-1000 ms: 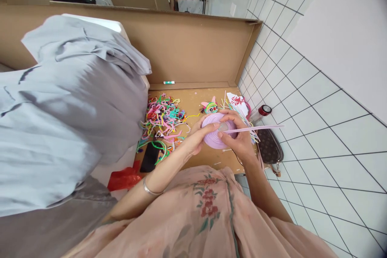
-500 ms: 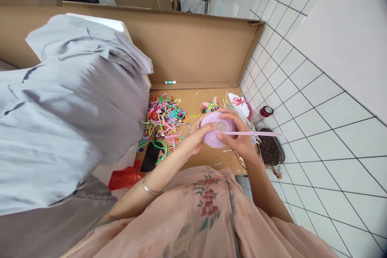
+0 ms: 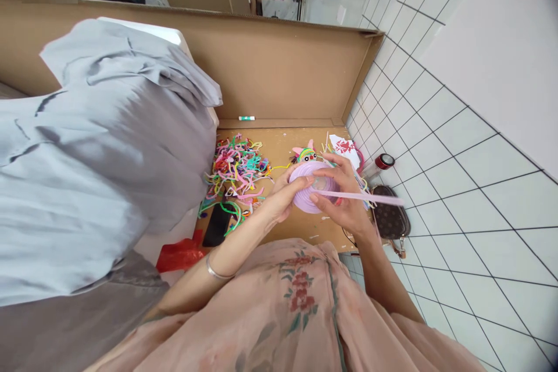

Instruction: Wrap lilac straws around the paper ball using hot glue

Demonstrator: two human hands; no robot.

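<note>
A round lilac coil [image 3: 300, 200], wound in rings that look like fuzzy pipe cleaner, is held up over the table. Its middle shows a pale, see-through disc. My left hand [image 3: 288, 192] is closed on the coil's left side, thumb lying across the top. Curled over the right side is my right hand [image 3: 342, 197], its thumb and forefinger on either side of the spot where a straight lilac pipe cleaner [image 3: 379, 197] leaves the coil and points right. The coil hides its own underside. Just behind it sits a striped toy head [image 3: 306, 154] with googly eyes and pink ears.
Colourful pipe cleaner scraps [image 3: 239, 168] heap at the left, with a black phone [image 3: 217, 225] before them. A glue stick [image 3: 246, 118] lies by the cardboard wall [image 3: 279, 70]. Grey cloth [image 3: 131, 128] bulks left; a brown pouch [image 3: 390, 212] and red-lidded jar [image 3: 384, 161] stand right.
My right fingers have lifted and shifted a little on the coil. The loose pipe cleaner end has dipped slightly. My left hand stays in place.
</note>
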